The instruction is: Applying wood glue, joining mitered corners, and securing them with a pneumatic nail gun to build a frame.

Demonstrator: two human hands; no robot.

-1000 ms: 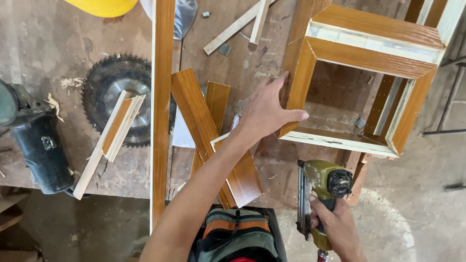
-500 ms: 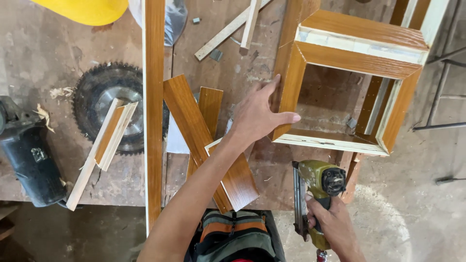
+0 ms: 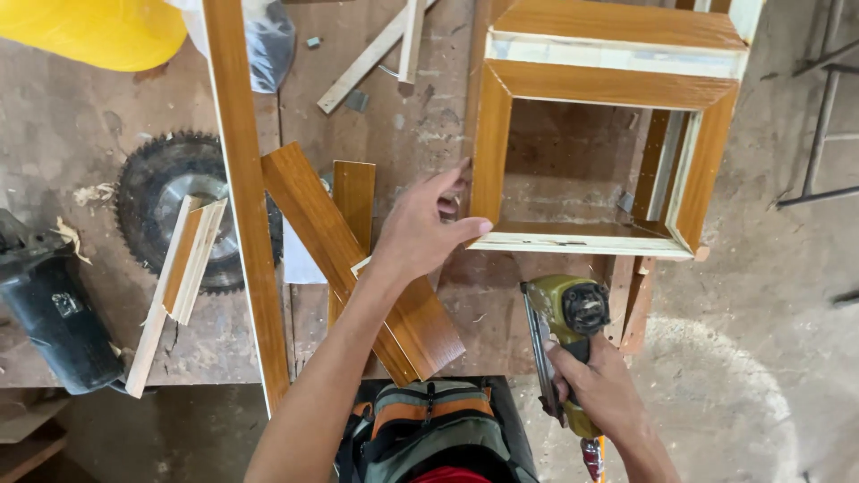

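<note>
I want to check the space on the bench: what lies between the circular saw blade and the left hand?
In the head view, a long upright strip and two shorter brown boards lie between the saw blade and the left hand.

One wooden frame point(image 3: 608, 134), one nail gun point(image 3: 565, 344), one saw blade point(image 3: 161, 192), two hands.

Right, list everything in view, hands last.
wooden frame: one, orange-brown, bench upper right
nail gun: one, olive green, below frame
long strip: one, orange-brown, upright, left of centre
loose boards: several, orange-brown, bench centre
saw blade: one, dark, bench left
power tool: one, black, far left
hard hat: one, yellow, top left
bag: one, green and orange, bottom centre
left hand: on frame corner
right hand: gripping nail gun
</note>
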